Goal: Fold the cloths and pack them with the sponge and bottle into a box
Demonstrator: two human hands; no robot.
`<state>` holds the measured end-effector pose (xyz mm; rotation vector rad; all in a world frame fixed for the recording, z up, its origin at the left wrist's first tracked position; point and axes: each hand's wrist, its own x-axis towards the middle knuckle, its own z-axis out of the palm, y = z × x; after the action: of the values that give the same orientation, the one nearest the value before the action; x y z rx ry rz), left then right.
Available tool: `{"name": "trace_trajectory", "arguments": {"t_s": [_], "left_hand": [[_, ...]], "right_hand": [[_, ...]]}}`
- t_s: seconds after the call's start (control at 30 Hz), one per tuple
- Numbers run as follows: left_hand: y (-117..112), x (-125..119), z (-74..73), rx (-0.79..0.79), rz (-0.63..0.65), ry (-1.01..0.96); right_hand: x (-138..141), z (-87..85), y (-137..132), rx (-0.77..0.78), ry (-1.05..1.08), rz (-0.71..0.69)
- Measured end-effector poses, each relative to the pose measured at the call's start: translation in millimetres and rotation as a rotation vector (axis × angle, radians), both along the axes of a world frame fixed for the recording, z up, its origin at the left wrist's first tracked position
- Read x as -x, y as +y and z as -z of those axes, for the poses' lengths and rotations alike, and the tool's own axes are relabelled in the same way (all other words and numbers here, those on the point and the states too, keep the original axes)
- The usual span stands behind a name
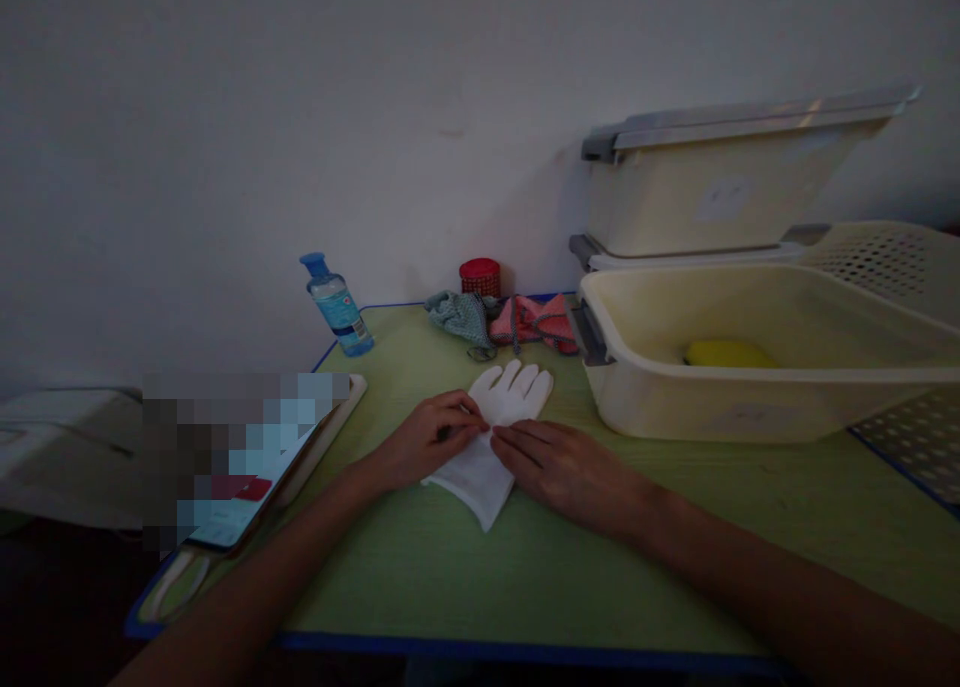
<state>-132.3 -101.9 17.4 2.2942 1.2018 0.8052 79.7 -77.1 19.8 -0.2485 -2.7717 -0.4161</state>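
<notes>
A white glove (pixel 516 395) lies on the green table, its fingers pointing away from me and its cuff toward me. My left hand (pixel 427 439) rests on the glove's left side, with curled fingers pinching the cloth near its middle. From the right, my right hand (pixel 562 470) presses closed fingers onto the same spot, and the fingertips of both hands almost meet there. Part of the palm area of the glove is hidden under my hands.
A blue-capped bottle (pixel 339 307) stands back left, above a phone or tablet (pixel 247 512) on a white stand. Grey-green cloth (pixel 459 315), red cloth (pixel 534 322) and a red round container (pixel 480 275) lie behind. A cream bin (pixel 705 407) holding something yellow (pixel 727 354) and a lidded box (pixel 675 197) occupy the right.
</notes>
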Motion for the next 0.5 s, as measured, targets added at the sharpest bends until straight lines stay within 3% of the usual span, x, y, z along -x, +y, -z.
{"name": "trace_trajectory", "arguments": {"t_s": [0.5], "left_hand": [[-10.8,-5.0,-8.3,0.009,0.044,0.107]], "right_hand": [[-1.2,-5.9,-7.3,0.023,-0.106,0.002]]}}
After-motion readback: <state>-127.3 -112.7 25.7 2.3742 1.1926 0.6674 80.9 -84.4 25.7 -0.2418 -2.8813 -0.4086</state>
